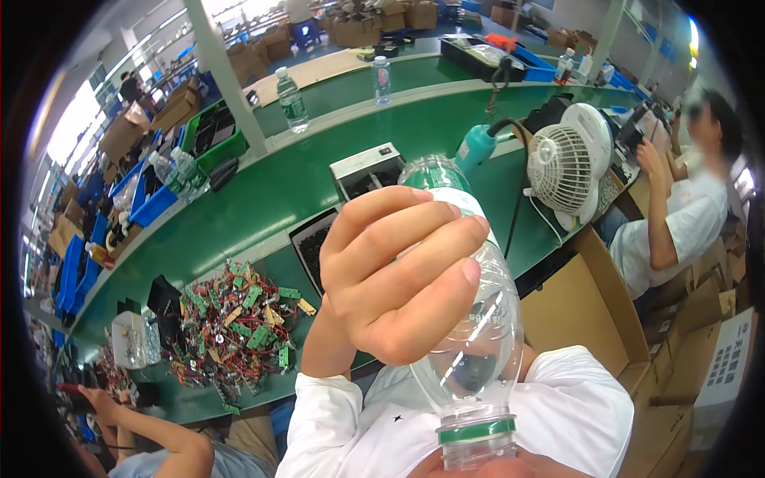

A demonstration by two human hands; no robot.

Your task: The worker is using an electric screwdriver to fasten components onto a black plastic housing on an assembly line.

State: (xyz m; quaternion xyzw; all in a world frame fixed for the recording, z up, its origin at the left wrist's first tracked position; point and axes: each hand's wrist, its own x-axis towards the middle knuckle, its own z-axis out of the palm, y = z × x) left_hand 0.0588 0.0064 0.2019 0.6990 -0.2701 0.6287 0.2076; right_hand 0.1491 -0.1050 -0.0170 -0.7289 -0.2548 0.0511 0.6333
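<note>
A white short-sleeved top (390, 440) bears what looks like a small dark four-pointed star (397, 417)

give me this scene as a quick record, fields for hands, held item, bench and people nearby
left hand: closed around the bottle
right hand: not visible
held item: clear plastic bottle, green and white label, neck toward the picture's lower edge
bench: green surface, pile of circuit boards and red wires at left, white fan at right
people nearby: person in white at right, another person at lower left
</note>
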